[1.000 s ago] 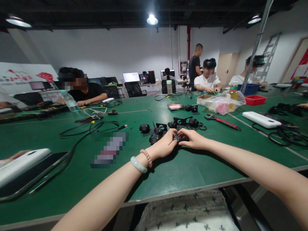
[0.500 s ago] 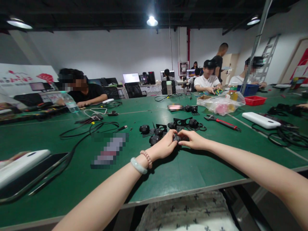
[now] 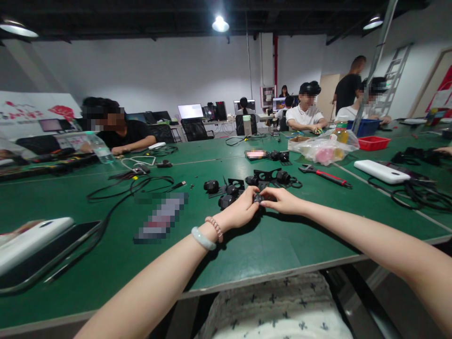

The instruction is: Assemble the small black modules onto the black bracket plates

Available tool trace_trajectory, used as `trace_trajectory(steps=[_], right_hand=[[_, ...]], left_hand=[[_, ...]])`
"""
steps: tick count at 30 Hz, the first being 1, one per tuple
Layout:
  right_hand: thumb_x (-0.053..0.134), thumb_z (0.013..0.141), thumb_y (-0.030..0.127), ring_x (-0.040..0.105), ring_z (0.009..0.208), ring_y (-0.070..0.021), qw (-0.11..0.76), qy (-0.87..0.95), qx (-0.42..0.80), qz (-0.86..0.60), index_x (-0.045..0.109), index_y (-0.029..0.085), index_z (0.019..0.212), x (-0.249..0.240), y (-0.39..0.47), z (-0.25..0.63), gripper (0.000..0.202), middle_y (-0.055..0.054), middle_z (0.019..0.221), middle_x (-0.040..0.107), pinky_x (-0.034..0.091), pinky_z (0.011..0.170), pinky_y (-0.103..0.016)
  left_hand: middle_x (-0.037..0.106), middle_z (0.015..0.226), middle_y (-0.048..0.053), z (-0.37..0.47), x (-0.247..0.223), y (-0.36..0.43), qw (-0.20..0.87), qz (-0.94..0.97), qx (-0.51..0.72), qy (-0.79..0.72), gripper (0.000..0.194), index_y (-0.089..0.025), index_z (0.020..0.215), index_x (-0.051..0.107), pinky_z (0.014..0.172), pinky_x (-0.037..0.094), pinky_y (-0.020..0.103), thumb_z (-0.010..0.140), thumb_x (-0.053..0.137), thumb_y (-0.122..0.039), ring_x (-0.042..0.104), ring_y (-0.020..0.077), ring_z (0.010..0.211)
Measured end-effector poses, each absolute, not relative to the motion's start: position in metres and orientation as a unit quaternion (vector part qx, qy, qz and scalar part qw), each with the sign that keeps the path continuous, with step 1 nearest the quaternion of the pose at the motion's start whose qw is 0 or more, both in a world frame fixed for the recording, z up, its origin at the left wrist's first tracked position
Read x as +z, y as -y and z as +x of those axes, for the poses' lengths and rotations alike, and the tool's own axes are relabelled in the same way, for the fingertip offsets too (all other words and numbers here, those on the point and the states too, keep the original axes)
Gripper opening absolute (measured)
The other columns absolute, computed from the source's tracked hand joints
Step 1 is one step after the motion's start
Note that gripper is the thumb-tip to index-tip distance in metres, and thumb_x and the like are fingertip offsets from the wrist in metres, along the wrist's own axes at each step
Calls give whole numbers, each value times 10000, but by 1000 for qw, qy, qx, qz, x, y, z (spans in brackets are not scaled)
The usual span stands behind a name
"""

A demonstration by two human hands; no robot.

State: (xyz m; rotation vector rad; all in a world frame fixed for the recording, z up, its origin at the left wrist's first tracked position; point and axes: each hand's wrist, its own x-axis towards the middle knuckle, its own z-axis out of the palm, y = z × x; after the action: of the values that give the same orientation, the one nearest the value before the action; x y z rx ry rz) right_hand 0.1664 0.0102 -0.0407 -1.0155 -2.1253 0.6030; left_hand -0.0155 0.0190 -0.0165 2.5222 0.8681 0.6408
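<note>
My left hand (image 3: pixel 246 205) and my right hand (image 3: pixel 280 200) meet over the green table (image 3: pixel 268 254), their fingers closed round a small black part (image 3: pixel 258 198). Its details are mostly hidden by the fingertips. Just beyond my left hand lie black round fittings (image 3: pixel 226 201) and another black fitting (image 3: pixel 211 186). A black bracket with holes (image 3: pixel 267 175) stands behind my fingers, beside one more black fitting (image 3: pixel 283 177). A bead bracelet and a pale bangle are on my left wrist.
Red-handled wrench (image 3: pixel 326 176) and white device (image 3: pixel 381 172) lie to the right, a plastic bag (image 3: pixel 326 153) and red tray (image 3: pixel 373 143) behind. To the left are a blurred phone-like object (image 3: pixel 162 219), cables (image 3: pixel 132 190) and a white power bank (image 3: pixel 35 242). Several people sit farther off.
The view has shifted slightly. My hands stay together on the black part, with little movement. In the background, the standing person in black has moved to the right.
</note>
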Motion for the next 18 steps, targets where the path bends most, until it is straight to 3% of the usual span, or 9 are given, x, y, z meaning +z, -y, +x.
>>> trace_trajectory(steps=[18], right_hand=[[450,776,354,526,779,-141,340,788,303,-414,584,133,841,-43,-19,164,266,-29,826,595,390,723,-251]], left_hand=[[479,1013,93,-16,-17,-20,190,903,225,-313,335,-134,1109,332,872,366,361,800,362,-262,474,198,937]])
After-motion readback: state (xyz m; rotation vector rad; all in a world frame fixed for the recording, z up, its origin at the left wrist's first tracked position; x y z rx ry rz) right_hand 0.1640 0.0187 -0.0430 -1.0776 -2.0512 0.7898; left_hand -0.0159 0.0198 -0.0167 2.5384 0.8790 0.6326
